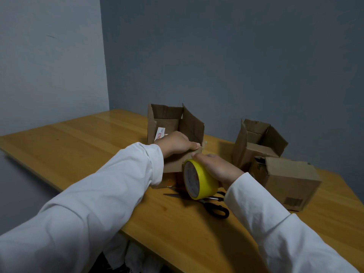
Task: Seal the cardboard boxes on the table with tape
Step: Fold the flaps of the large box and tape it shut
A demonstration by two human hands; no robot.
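Three cardboard boxes on the table: one (175, 123), two (256, 142), three (289, 180). One yellow tape roll (201, 180). One pair of scissors (214, 205).

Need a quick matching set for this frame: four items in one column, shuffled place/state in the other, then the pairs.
Items
1. yellow tape roll
2. black-handled scissors
3. open cardboard box nearest the hands
4. closed cardboard box at the right

States
A. flaps shut, printed mark on its side
B. lying flat on the wooden table, partly under the roll
C. held in the right hand
D. near flap pressed by the left hand, other flaps up

Pairs: 1-C, 2-B, 3-D, 4-A
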